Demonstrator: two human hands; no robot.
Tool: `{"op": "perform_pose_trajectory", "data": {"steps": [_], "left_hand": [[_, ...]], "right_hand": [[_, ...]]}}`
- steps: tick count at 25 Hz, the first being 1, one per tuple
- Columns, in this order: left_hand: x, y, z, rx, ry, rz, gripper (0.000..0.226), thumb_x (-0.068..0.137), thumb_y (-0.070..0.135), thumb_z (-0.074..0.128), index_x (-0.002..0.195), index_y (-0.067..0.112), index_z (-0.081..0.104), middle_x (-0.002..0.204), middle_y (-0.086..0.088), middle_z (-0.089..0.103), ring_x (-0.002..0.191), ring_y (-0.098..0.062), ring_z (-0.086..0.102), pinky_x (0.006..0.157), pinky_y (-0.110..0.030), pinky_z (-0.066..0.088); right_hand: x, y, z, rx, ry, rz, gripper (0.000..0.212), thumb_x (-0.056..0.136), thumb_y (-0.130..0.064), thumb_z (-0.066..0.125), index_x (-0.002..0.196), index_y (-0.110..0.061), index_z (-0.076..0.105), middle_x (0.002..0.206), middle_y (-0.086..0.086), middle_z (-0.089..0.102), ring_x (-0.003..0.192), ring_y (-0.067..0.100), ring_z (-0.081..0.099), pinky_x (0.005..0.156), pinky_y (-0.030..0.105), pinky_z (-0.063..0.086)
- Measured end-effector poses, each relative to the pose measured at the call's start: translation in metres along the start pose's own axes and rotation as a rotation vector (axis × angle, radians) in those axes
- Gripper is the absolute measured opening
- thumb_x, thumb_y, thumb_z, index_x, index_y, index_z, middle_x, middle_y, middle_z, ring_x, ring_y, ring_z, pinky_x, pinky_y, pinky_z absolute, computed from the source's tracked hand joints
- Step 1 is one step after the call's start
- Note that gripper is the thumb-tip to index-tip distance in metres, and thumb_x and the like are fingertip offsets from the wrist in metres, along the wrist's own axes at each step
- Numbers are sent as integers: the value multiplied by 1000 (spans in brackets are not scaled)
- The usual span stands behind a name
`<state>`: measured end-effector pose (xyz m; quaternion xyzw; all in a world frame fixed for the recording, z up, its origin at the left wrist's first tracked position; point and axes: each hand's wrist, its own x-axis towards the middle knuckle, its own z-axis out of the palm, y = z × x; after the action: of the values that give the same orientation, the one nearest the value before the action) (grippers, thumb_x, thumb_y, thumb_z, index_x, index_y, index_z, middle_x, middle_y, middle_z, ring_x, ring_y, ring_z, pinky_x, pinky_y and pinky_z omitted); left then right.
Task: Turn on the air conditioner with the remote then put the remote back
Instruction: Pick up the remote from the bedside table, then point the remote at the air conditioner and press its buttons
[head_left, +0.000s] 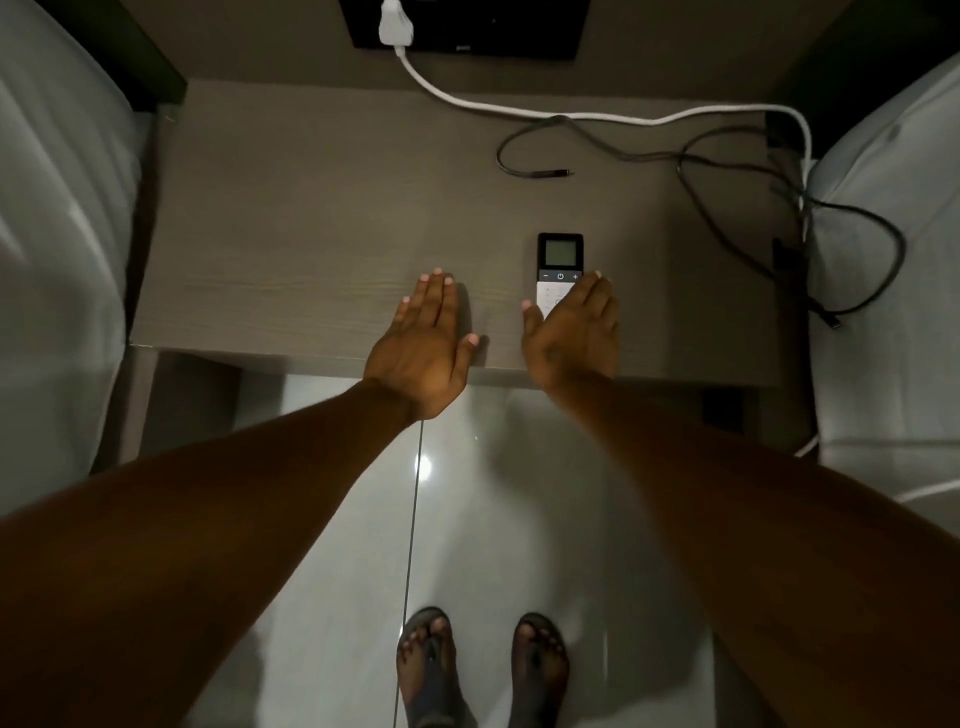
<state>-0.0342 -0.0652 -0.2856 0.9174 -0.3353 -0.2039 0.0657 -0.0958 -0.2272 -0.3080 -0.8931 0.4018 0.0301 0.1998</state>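
Observation:
The air conditioner remote (559, 260) lies flat on the brown bedside table (311, 234), near its front edge. It is black at the top with a grey screen and a power button, and white below. My right hand (571, 332) is flat, palm down, fingers straight, and covers the remote's lower part. My left hand (426, 338) rests flat on the table to the left of the remote, apart from it, holding nothing. No air conditioner is in view.
A white cable (519, 106) runs from a plug (395, 23) in a black wall panel across the back of the table. A dark cable (613, 145) loops at the back right. Beds flank the table. My sandalled feet (480, 665) stand on pale tiles.

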Motion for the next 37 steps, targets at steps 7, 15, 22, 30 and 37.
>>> {"op": "perform_pose_trajectory", "data": {"steps": [7,15,22,30,37], "left_hand": [[3,3,-10,5,-32,-10,70,101,45,21,152,5,-4,162,-13,-6,148,-25,-8,119,-37,1],[-41,-19,-179,3,203,-98,70,100,50,15,152,7,-4,162,-12,-4,148,-25,-6,119,-37,1],[-171,-58,-407,66,576,-268,71,99,53,13,154,11,-2,162,-7,-6,147,-19,-10,115,-30,-6],[-459,-111,-583,242,835,-598,71,97,55,9,154,13,-5,162,-4,-10,146,-17,-12,112,-29,-6],[-838,-100,-651,432,998,-1031,69,100,46,18,153,7,-2,162,-10,-6,147,-18,-9,117,-32,-6]], "right_hand": [[14,-12,-2,-50,-31,34,84,96,-43,53,152,6,15,151,27,33,132,39,41,102,44,45],[-17,-123,-147,352,-68,45,58,85,-42,66,122,2,53,123,22,54,108,37,58,87,37,49],[-96,-314,-340,886,-423,-14,23,69,-30,79,78,-12,67,61,1,68,45,15,62,34,13,39],[-314,-499,-482,886,-629,-574,47,61,-38,84,98,-13,70,85,4,76,69,19,73,50,20,50],[-648,-613,-548,846,-935,-1041,41,65,-35,84,95,-12,66,82,8,73,68,22,71,55,26,55]]}}
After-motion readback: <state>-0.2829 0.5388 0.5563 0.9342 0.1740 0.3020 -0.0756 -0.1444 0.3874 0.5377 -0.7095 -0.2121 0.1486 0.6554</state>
